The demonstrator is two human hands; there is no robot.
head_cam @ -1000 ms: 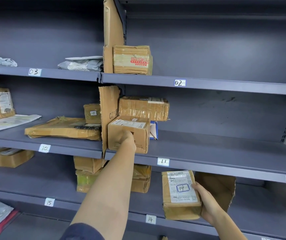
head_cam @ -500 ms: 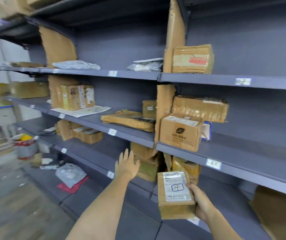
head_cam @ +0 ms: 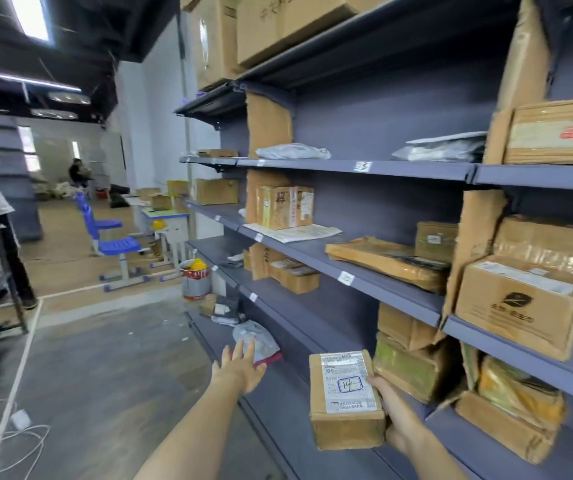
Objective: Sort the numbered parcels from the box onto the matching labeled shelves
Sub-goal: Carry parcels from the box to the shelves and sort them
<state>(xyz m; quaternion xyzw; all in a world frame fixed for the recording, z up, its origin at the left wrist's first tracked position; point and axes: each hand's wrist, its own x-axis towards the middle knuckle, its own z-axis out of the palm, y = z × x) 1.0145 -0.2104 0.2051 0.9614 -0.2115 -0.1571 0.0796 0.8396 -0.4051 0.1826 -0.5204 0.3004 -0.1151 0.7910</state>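
Your view has turned further to the left since half a second ago, so the aisle floor and the far room now fill the left side, while your two hands keep about the same pose as before. Your right hand (head_cam: 394,415) holds the brown parcel (head_cam: 345,400) from its right side, with the thumb lying on the white label, just beside the handwritten "14" in a blue frame; the parcel is in the air in front of the low shelves, not resting on any of them. Your left hand (head_cam: 241,367) is empty, the fingers straight and a little spread, stretched out toward the bottom shelf (head_cam: 278,403), where a grey plastic mailer (head_cam: 255,336) lies just beyond the fingertips. To the right of the parcel, taped cardboard packages (head_cam: 413,368) are stacked on a low shelf. Higher, a box with a leaf logo (head_cam: 517,306) stands at the front edge of its shelf, and a flat brown package (head_cam: 387,263) lies on the shelf to its left. Further along, a paint can (head_cam: 195,280) stands on the floor beside the rack, and behind it you see a blue chair (head_cam: 112,242) and a small desk (head_cam: 165,216).
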